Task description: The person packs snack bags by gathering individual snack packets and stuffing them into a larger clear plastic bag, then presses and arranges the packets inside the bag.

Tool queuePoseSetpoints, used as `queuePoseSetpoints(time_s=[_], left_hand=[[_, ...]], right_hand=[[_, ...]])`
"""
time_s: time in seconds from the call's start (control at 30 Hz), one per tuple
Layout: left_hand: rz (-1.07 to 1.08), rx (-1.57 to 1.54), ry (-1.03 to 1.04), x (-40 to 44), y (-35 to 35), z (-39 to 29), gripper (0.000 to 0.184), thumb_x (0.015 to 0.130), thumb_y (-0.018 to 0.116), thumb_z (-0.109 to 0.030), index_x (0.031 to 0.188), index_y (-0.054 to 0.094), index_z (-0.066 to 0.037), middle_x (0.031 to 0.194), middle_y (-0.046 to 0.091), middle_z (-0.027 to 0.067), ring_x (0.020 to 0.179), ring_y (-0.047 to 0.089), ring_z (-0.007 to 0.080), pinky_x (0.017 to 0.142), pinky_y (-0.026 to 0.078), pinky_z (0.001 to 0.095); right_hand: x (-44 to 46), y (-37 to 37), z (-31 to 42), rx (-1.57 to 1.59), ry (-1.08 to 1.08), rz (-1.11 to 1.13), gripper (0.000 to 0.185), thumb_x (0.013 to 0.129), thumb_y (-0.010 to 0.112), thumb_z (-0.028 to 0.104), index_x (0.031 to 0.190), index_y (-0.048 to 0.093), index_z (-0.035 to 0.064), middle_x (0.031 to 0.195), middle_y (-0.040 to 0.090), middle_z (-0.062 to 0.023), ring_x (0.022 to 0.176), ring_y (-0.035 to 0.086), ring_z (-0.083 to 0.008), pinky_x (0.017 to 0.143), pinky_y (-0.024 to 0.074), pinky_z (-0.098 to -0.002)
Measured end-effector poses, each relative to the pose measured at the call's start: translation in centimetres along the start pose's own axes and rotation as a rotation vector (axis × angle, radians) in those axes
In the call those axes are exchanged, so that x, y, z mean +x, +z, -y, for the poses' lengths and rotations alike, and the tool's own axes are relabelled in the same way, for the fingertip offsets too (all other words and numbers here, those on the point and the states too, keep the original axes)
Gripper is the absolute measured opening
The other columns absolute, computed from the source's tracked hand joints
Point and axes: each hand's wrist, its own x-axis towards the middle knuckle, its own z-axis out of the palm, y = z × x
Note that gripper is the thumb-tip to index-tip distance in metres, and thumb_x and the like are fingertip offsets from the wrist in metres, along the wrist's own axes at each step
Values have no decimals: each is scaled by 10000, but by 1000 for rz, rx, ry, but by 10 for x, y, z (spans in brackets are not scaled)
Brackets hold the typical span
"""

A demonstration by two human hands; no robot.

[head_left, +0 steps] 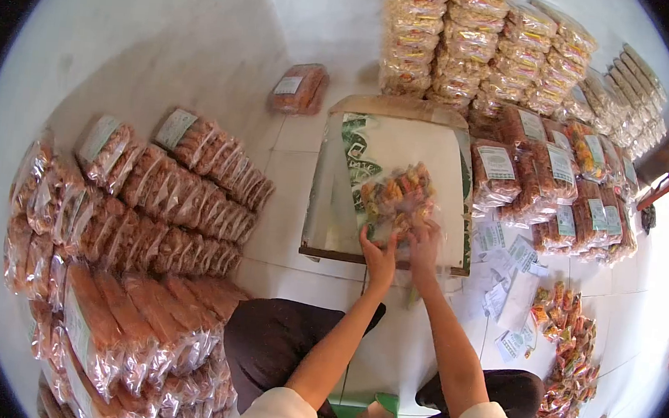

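A clear plastic bag of colourful wrapped pieces (400,194) lies on a low table (442,143) with a white and green printed top. At the bag's lower left edge, my left hand (379,256) touches the plastic with its fingers bent. My right hand (425,251) is at the bag's lower right, its fingers on the plastic. Both hands are close together near the table's front edge. Parts of the fingertips blend into the shiny film, so the exact hold is hard to make out.
Stacked brown packs (171,184) stand at the left, with long packs (138,311) below them. Pale packs (473,43) rise behind the table. Labelled packs (562,168), loose paper labels (514,270) and small colourful packets (571,345) are at the right. One pack (300,88) lies behind.
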Motion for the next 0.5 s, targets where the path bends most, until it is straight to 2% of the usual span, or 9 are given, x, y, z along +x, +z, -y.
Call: queuePoseSetpoints(time_s=[0.03, 0.1, 0.13, 0.2, 0.23, 0.3, 0.33, 0.43, 0.5], left_hand=[[-7, 0, -6, -7, -4, -11, 727, 809, 570, -431, 1304, 180, -69, 1045, 451, 160, 832, 460, 240, 750, 393, 364], [109, -162, -264, -20, -9, -27, 560, 844, 555, -333, 1216, 263, -32, 783, 520, 110, 607, 482, 204, 592, 415, 327], [102, -162, -265, -23, -8, -26, 560, 844, 555, -333, 1216, 263, -32, 783, 520, 110, 607, 482, 204, 592, 415, 327], [109, -69, -228, -32, -6, -22, 378, 867, 528, -280, 1079, 335, -34, 603, 470, 67, 484, 449, 192, 494, 395, 328], [108, -71, -230, -34, -6, -15, 378, 867, 528, -280, 1079, 335, -34, 603, 470, 67, 484, 449, 192, 494, 395, 328], [218, 10, -18, -36, -8, -3, 334, 863, 539, -279, 1002, 343, -47, 610, 467, 64, 464, 448, 150, 454, 389, 290], [211, 13, -17, -40, -10, 3, 334, 863, 539, -279, 1002, 343, -47, 610, 467, 64, 464, 448, 150, 454, 389, 290], [135, 27, 60, -42, -19, -1, 282, 883, 500, -275, 952, 380, -29, 639, 491, 96, 521, 506, 189, 466, 400, 316], [137, -232, -375, -36, -22, -14, 287, 894, 464, -311, 892, 409, -30, 677, 520, 116, 528, 521, 185, 461, 408, 329]], right_hand=[[2, -2, 2, 22, -51, 82, 439, 745, 551, -33, 1152, 487, 118, 991, 440, -158, 909, 473, -269, 704, 441, -362], [6, -10, 8, 71, -38, 165, 474, 744, 555, -29, 1173, 485, 159, 1003, 438, -157, 899, 481, -275, 691, 445, -360], [9, -12, 10, 115, -22, 240, 510, 743, 559, -26, 1194, 483, 200, 1015, 435, -157, 890, 489, -282, 678, 450, -358], [12, -8, 7, 55, -67, 249, 481, 742, 572, -7, 1175, 492, 186, 1020, 436, -158, 884, 494, -295, 665, 451, -362], [14, -7, 5, -8, -110, 255, 453, 742, 586, 12, 1157, 501, 172, 1024, 437, -160, 879, 500, -308, 652, 452, -367], [12, 2, 9, -33, -48, 238, 432, 741, 599, 39, 1143, 502, 166, 1023, 437, -159, 867, 506, -317, 650, 448, -376], [13, 8, 12, -54, 12, 216, 414, 740, 613, 65, 1128, 504, 160, 1022, 438, -158, 855, 511, -325, 649, 445, -385], [19, 24, 18, -91, -28, 123, 391, 729, 638, 102, 1095, 510, 153, 1019, 439, -162, 837, 516, -338, 640, 437, -397], [18, 24, 22, -55, -28, 117, 380, 727, 637, 93, 1082, 508, 139, 999, 436, -147, 849, 508, -326, 659, 440, -392]])
